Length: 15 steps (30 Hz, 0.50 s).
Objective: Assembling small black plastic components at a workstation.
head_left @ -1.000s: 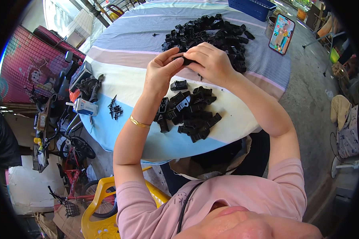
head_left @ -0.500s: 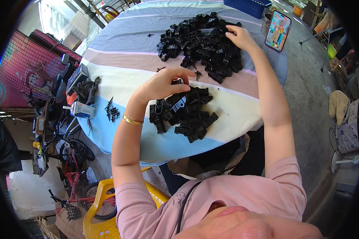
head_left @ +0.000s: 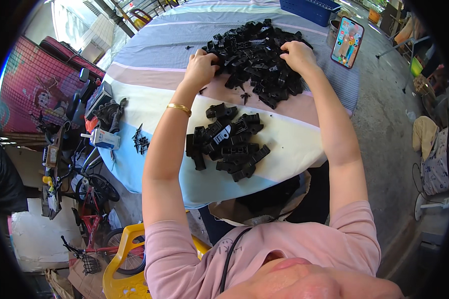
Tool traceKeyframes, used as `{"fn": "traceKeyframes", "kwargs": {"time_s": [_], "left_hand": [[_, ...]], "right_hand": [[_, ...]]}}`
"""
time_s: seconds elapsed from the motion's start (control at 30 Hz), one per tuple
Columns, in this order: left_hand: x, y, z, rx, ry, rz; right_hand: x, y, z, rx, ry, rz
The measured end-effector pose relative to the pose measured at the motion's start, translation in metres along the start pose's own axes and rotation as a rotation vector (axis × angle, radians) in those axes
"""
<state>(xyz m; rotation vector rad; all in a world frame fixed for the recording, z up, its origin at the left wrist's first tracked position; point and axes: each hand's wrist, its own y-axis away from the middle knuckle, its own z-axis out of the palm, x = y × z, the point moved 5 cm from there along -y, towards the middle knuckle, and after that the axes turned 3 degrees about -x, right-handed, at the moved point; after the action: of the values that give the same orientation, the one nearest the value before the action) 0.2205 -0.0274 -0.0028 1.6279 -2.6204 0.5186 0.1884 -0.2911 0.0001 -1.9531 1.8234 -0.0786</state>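
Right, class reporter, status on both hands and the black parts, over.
Left hand and right hand both in far pile of black plastic parts. Near pile untouched. Phone stands beside, clear.

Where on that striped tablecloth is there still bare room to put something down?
The tablecloth is bare on the far left, beyond the large pile of black plastic parts. The pale band right of the near pile, under the right forearm, is open too. It is crowded around the left hand and right hand in the large pile, and by the phone.
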Motion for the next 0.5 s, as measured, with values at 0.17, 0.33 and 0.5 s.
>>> {"fn": "traceKeyframes", "kwargs": {"time_s": [0.17,0.33,0.5], "left_hand": [[0.022,0.001,-0.014,-0.074,-0.05,0.055],[0.03,0.02,-0.019,0.02,0.288,0.036],[0.021,0.043,-0.021,-0.039,1.402,-0.253]], "right_hand": [[-0.013,0.005,-0.021,0.273,-0.209,-0.15],[-0.058,0.019,-0.021,-0.061,-0.981,-0.148],[-0.099,0.039,-0.026,0.074,-0.792,-0.631]]}}
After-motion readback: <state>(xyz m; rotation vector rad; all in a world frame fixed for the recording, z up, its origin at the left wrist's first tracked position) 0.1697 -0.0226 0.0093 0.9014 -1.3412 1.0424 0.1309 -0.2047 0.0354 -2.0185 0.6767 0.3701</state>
